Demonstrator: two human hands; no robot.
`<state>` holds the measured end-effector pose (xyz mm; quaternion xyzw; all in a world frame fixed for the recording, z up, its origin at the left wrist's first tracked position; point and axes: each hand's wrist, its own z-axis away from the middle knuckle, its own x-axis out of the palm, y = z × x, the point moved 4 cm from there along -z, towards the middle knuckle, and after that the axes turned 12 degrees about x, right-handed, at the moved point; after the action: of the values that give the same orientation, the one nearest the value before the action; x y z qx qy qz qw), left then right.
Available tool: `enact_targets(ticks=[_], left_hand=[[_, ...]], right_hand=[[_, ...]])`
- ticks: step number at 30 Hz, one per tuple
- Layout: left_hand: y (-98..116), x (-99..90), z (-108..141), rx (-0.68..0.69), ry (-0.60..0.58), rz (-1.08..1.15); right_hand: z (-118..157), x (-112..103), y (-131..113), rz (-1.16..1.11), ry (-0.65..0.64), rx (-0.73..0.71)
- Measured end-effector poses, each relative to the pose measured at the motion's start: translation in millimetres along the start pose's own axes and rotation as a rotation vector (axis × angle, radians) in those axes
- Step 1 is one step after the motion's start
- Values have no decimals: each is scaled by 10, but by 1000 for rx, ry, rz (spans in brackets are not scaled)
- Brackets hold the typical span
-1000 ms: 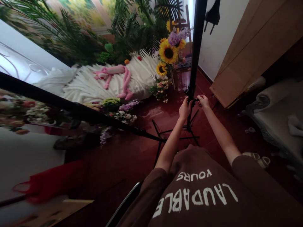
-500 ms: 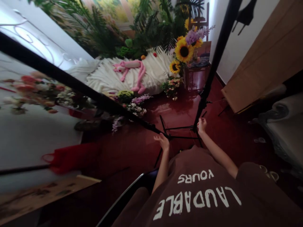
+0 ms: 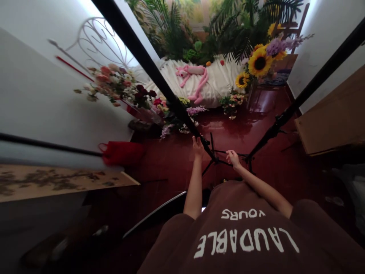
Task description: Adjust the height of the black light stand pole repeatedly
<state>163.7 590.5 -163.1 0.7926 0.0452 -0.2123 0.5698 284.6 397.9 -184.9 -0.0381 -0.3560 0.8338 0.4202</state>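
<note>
Two black tripod stands rise from the floor in front of me and spread apart toward the top of the view. My left hand (image 3: 197, 146) is at the lower part of the left tripod stand (image 3: 182, 114), its fingers curled against the pole just beside a dark knob. Between the two stands my right hand (image 3: 234, 158) is held closed, fingers bent inward; whatever may be in them is too small to make out. The right tripod stand (image 3: 296, 102) stands apart from both hands, its legs low near my right wrist.
Beyond the stands lies a white cloth (image 3: 219, 89) with a pink plush toy (image 3: 196, 70). Sunflowers (image 3: 260, 62) stand to the right, mixed flowers (image 3: 114, 82) to the left. A red bag (image 3: 122, 153) and a cardboard panel (image 3: 333, 110) flank the dark red floor (image 3: 171, 163).
My right hand has left the right stand and moved left, between the stands. My left hand, open beside the left stand before, has closed against its pole. The view has turned left.
</note>
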Motion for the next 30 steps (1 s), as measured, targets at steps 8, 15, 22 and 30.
enact_targets(ticks=[8, 15, 22, 30], left_hand=[[-25, -8, -6, -58, 25, -7], [-43, -24, -49, -3, 8, -20], [-17, -48, -6, 22, 8, -13], [-90, -14, -6, 46, 93, 76]], right_hand=[[-64, 1074, -243, -310, -521, 554], [-186, 1336, -365, -450, -490, 510], [-372, 1293, -318, -145, -335, 181], [-311, 1121, -976, 424, -176, -639]])
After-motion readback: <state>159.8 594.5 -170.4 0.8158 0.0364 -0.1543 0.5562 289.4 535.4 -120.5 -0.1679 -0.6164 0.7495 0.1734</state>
